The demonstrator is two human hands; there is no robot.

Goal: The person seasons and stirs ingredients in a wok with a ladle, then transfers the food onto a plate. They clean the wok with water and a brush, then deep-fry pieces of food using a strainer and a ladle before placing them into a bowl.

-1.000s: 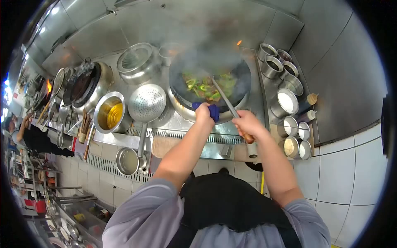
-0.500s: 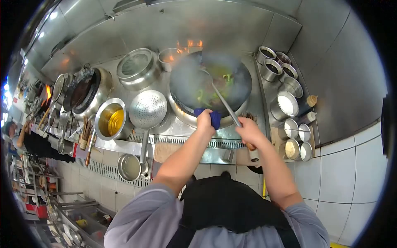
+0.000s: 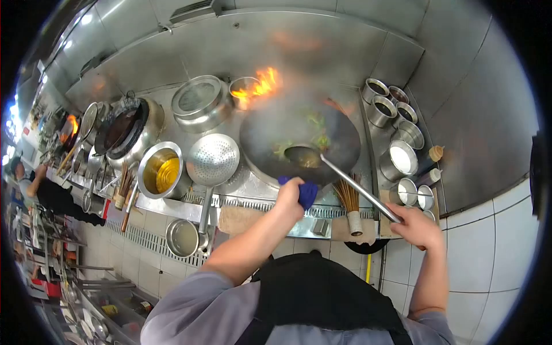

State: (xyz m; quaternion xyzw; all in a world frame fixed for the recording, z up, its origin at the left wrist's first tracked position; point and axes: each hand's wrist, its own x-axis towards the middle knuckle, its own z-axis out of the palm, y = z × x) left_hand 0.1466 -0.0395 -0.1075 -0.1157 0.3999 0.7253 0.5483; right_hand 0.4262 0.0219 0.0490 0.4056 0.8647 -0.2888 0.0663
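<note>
Head: hands [image 3: 291, 198] hold cloth [image 3: 308, 195] at wok rim [image 3: 356, 150], ladle [image 3: 357, 188] across edge.

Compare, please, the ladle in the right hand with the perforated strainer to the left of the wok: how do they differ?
The ladle is held in the right hand, while the strainer has no hand on it. The ladle's bowl is over the wok; the strainer's is beside it. The strainer's bowl is wider and full of small holes, whereas the ladle's shows none. Both have a long handle and look metallic.
</note>
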